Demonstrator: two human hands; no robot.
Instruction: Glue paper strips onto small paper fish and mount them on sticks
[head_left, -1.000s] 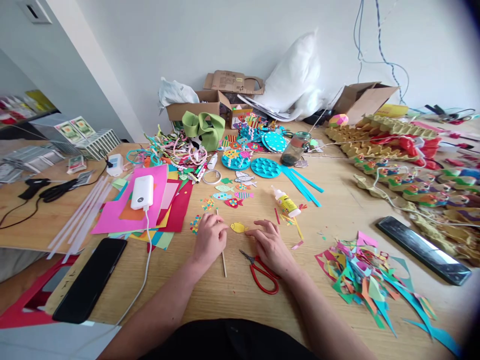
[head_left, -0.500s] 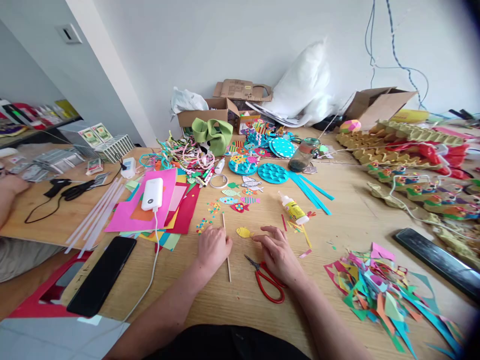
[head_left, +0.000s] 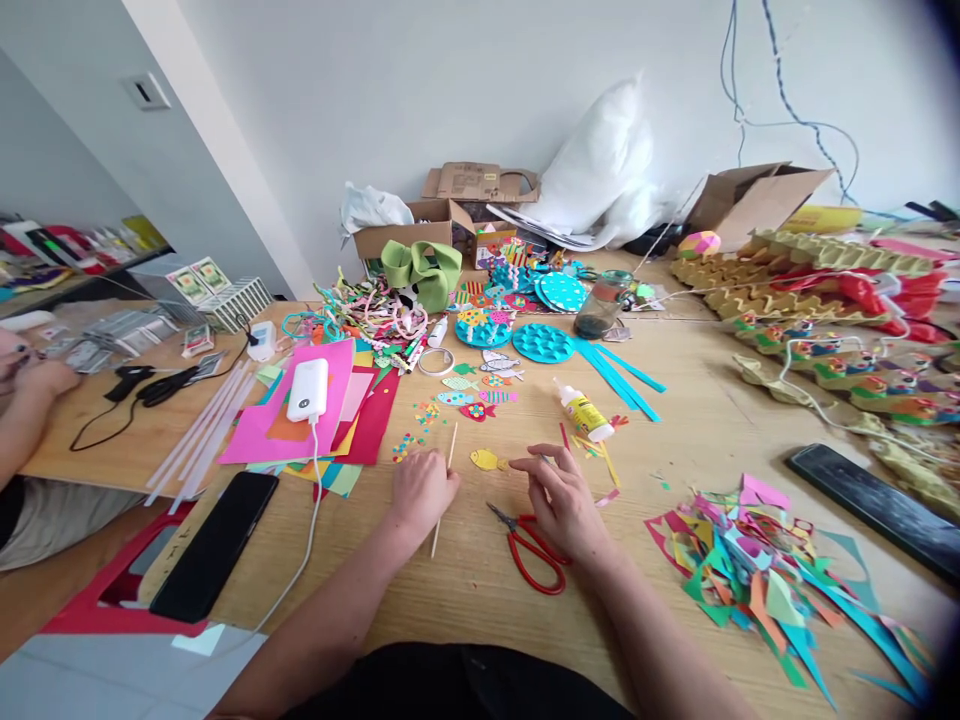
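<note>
One thin wooden stick (head_left: 437, 535) slants through the curled left hand (head_left: 424, 492), pinched by the thumb side, its two ends showing above and below the fingers. The right hand (head_left: 559, 495) is loosely spread, fingers bent and parted, the index fingertip just beside the tail of a yellow paper fish (head_left: 484, 460); whether it holds any tiny piece, I cannot tell. The fish lies flat on the wooden surface (head_left: 487, 610) between both hands. Red-handled scissors (head_left: 517, 560) lie by the heel of the right hand, blades pointing away to the left. Beyond the fish, a red paper fish (head_left: 477, 411) lies among other patterned ones, with small paper dots (head_left: 409, 447) to their left. A yellow-labelled glue bottle (head_left: 587, 415) rests on its side beyond the right hand, and a heap of colored paper scraps (head_left: 765, 570) spreads to the far right.
</note>
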